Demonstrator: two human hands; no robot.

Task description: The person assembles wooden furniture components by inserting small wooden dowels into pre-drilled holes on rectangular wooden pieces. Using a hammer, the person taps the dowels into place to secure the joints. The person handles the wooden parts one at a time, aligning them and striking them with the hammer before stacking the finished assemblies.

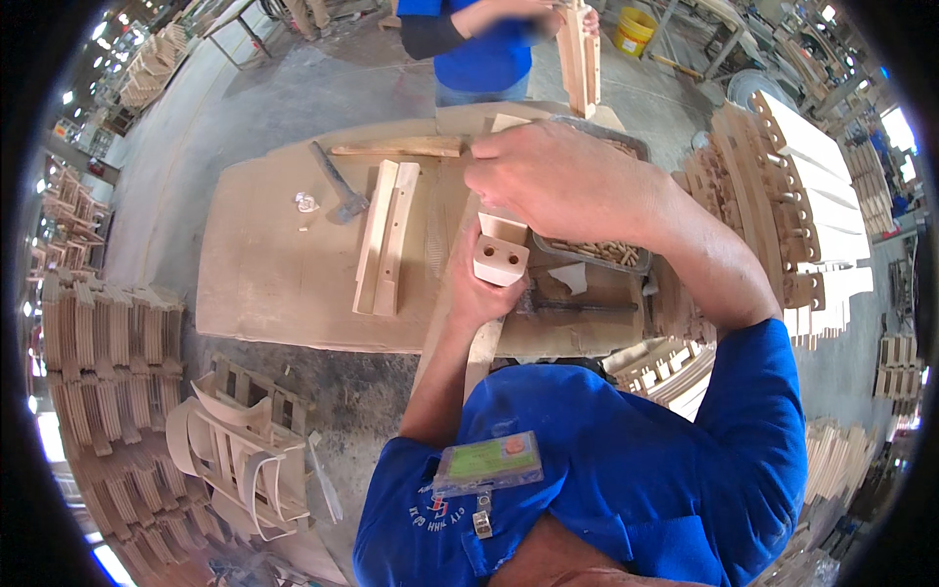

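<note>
My left hand [471, 296] is wrapped around a pale wooden piece [501, 262] whose end, turned toward me, has two round holes. Just beyond it, my right hand [538, 181] is held above the table with its fingers curled closed. Its fingertips are hidden, so I cannot make out what they hold. Right of the held piece sits a dark tray [646, 260] of small wooden dowels [599, 251], partly covered by my right hand and forearm. Two long wooden parts [386, 240] lie side by side to the left of my hands.
A hammer [337, 181] and a wooden strip [396, 146] lie on the cardboard-covered table [259, 264]. Across it, a person in blue [479, 59] holds a wooden assembly [580, 64]. Wooden parts are stacked at right [758, 186] and left [112, 333]. A yellow bucket [635, 31] stands behind.
</note>
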